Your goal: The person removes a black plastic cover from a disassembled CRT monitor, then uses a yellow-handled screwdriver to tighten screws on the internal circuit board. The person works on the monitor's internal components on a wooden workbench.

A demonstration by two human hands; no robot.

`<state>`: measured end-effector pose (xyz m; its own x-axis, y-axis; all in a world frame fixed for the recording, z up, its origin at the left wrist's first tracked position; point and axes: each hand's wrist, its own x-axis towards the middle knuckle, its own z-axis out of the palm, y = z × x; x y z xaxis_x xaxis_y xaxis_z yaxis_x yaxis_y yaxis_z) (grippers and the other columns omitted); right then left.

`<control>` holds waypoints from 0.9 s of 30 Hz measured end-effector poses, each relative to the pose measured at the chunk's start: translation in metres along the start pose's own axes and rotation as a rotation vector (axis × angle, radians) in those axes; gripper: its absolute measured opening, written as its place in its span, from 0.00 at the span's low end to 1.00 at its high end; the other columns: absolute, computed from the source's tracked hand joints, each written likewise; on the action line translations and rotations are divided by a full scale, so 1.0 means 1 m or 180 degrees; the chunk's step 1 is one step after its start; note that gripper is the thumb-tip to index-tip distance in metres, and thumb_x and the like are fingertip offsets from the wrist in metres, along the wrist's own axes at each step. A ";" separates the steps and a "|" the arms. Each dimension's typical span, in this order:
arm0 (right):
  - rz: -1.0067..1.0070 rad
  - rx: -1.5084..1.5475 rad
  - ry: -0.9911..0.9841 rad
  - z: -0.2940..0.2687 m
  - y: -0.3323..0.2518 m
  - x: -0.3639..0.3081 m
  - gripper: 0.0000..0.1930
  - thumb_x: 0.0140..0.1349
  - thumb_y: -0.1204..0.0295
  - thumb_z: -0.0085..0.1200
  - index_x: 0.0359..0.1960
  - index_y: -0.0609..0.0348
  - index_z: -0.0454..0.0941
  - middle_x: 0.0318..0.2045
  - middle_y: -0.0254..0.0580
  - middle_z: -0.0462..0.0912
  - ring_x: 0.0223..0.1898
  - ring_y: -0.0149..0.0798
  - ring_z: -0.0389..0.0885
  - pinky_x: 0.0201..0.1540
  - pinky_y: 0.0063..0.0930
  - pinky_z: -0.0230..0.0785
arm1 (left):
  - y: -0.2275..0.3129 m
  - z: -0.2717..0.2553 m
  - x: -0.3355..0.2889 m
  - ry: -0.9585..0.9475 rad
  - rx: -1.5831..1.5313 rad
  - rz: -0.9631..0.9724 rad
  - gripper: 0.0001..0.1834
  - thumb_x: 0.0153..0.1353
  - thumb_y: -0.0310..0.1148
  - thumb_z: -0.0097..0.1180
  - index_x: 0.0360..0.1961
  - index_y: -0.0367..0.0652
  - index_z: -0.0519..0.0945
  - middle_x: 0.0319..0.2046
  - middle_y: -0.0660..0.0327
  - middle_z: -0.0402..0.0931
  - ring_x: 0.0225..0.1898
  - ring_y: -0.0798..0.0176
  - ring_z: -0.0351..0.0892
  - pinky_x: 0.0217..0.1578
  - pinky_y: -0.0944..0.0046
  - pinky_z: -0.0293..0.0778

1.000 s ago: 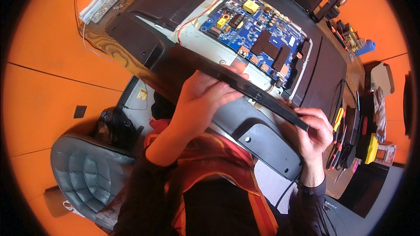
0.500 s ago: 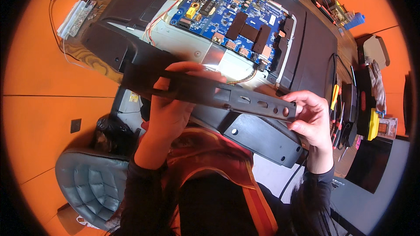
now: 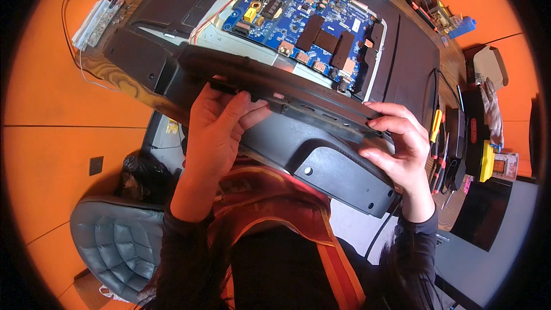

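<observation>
two hands held one long black strip. the left hand (image 3: 217, 129) had it pinched near its left half, with the thumb in front and the fingers bent at the low edge. the right hand (image 3: 406, 146) held the right end lightly with its fingertips, and its thumb sat lower down. how hard each hand pressed, you could not tell. the long black strip (image 3: 310, 96) was up in front of the person, just above the near side of a big dark shell (image 3: 414, 57). it looked too long for one hand, so most likely that was why each hand took a part of it. it was tipped so that a narrow side with little slots showed, maybe so the person could see the slots well.

past the strip, a blue board (image 3: 285, 30) lay face up on a pale metal plate (image 3: 227, 43), with all its small parts in the open. neither hand touched it. red and white wires (image 3: 209, 23) ran by its left side. close to the person, under the strip, was a black piece with round holes (image 3: 350, 182). the shell lay flat on a wooden table (image 3: 132, 83), which likely kept it steady and left both hands free for the strip. a yellow screwdriver handle (image 3: 437, 123) stuck out by the right hand, so it looked easy to reach. a tray of tiny bits (image 3: 103, 26) sat far off to the left, perhaps to keep small things out of the way.
</observation>
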<state>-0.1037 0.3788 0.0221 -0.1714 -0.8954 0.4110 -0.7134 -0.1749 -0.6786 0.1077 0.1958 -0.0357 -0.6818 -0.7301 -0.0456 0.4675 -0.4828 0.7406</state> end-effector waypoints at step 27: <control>0.0670 0.1108 0.0921 -0.018 -0.044 0.063 0.25 0.63 0.78 0.51 0.62 0.61 0.61 0.48 0.46 0.76 0.44 0.30 0.79 0.32 0.13 0.68 | 0.068 0.083 0.046 -0.0743 0.2945 0.1607 0.12 0.63 0.27 0.51 0.45 0.35 0.80 0.29 0.63 0.80 0.24 0.77 0.76 0.21 0.79 0.72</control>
<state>-0.0954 0.3378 0.0884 -0.5039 -0.7844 0.3617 -0.3822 -0.1730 -0.9077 0.0616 0.1697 0.0676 -0.6657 -0.5849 0.4634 0.1847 0.4725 0.8618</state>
